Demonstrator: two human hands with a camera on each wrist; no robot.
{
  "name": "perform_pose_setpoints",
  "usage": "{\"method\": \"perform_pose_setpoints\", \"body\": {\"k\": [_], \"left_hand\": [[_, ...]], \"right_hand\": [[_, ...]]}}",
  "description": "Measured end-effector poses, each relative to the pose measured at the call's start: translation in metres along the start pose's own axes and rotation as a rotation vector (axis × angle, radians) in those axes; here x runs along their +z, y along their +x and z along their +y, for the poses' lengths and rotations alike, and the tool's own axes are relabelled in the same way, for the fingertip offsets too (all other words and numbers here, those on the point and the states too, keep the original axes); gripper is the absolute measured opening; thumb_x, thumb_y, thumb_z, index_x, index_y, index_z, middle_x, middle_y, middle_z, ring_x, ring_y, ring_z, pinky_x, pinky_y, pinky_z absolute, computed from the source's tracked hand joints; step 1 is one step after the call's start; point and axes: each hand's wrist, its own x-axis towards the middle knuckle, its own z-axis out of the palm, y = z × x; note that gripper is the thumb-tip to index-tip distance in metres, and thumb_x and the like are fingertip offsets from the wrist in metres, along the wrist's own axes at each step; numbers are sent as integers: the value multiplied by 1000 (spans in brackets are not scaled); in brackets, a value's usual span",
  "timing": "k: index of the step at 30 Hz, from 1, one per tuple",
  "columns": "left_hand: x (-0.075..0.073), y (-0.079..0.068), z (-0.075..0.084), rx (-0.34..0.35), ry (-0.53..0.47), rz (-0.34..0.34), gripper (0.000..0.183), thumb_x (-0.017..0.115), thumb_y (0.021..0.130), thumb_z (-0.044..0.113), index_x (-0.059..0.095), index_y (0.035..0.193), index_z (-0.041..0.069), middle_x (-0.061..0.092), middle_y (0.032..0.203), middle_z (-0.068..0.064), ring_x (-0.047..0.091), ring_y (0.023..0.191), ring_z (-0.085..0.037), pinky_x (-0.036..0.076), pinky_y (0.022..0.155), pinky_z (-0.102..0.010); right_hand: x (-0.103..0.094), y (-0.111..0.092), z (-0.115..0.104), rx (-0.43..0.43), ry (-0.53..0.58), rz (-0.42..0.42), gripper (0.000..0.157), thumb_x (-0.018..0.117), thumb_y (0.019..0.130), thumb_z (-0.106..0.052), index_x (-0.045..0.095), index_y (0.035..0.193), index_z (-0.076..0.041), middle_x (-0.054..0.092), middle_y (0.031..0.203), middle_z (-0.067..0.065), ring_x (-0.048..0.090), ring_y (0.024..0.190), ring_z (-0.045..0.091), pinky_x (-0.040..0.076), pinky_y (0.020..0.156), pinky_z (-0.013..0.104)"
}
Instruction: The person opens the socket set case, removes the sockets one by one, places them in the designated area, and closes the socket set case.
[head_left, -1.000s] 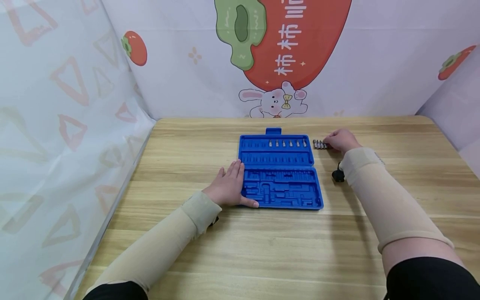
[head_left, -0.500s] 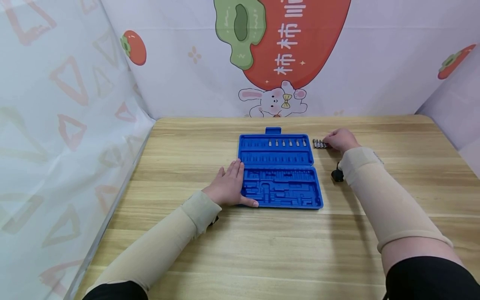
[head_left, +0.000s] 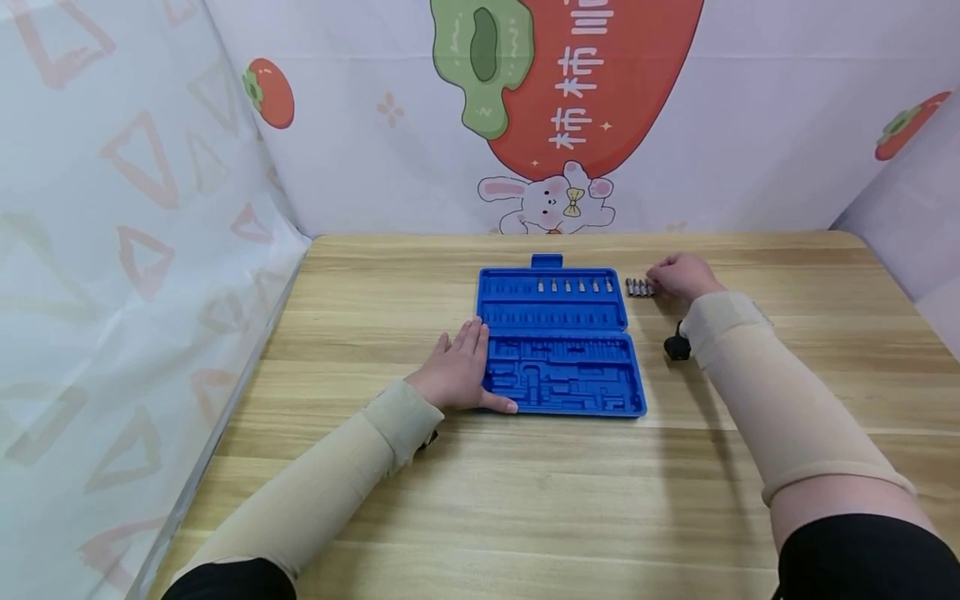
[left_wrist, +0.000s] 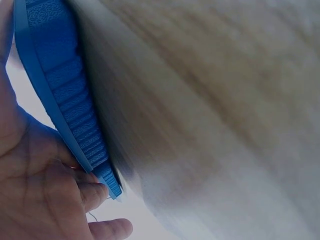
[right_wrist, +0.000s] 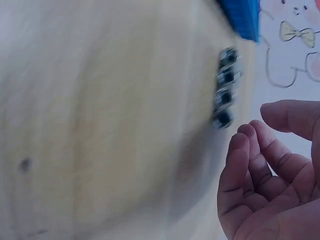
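A blue tool case [head_left: 558, 329] lies spread flat on the table, its moulded slots showing. My left hand [head_left: 453, 371] rests along its left side, fingers straight and thumb across the near corner. The left wrist view shows the palm against the case's ribbed side [left_wrist: 75, 100]. Several short metal bits [head_left: 574, 286] sit in a line in the far half. Right of the case is a close row of small metal pieces [head_left: 640, 288] with dark round ends, like sockets. My right hand [head_left: 684, 275] is at the row's right end; its thumb stands apart from loosely bent fingers, with nothing visible between them.
The wooden table [head_left: 555, 508] reaches back to a white printed cloth [head_left: 337, 150]. A blue latch tab [head_left: 547, 261] sticks out from the case's far edge. More printed cloth [head_left: 127, 292] hangs on the left.
My right hand has shifted slightly up and away from the right end of the row of metal pieces. The left hand and the case have stayed in place.
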Motion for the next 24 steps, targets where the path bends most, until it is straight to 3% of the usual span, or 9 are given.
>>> {"method": "perform_pose_setpoints", "body": {"k": [2, 4, 9, 17, 24], "left_hand": [[-1, 0, 0, 0, 1, 1, 134, 65, 79, 82, 3, 164, 1, -3, 172, -16, -4, 158, -31, 5, 124, -54], [-2, -1, -1, -1, 1, 6, 134, 66, 79, 82, 4, 165, 0, -2, 172, -16, -3, 158, -31, 5, 124, -54], [-4, -2, -2, -4, 4, 7, 134, 65, 79, 82, 4, 165, 0, -2, 172, -16, -3, 158, -31, 5, 124, -54], [-3, 0, -2, -6, 14, 5, 134, 64, 79, 83, 3, 165, 1, -3, 172, -16, -3, 158, -30, 6, 124, -54], [-1, -2, 0, -7, 9, 4, 135, 64, 77, 84, 5, 165, 0, -1, 172, -16, -2, 158, -31, 6, 124, -55]], "right_hand": [[-1, -2, -8, -28, 17, -13, 34, 54, 105, -21, 59, 120, 9, 63, 98, 12, 56, 89, 26, 50, 84, 42], [0, -2, -20, -50, 36, -33, 41, 53, 106, -20, 56, 131, 12, 64, 113, 20, 59, 99, 30, 51, 95, 47], [13, -1, -53, -34, 91, -108, 49, 51, 109, -22, 47, 145, 11, 50, 144, 31, 51, 131, 44, 42, 111, 53], [50, -5, -94, -45, 164, -225, 47, 53, 110, -26, 51, 146, 4, 53, 147, 26, 51, 135, 41, 40, 113, 51], [75, -5, -104, -75, 220, -318, 45, 53, 110, -23, 52, 145, 6, 53, 146, 25, 51, 135, 39, 39, 115, 49]]}}
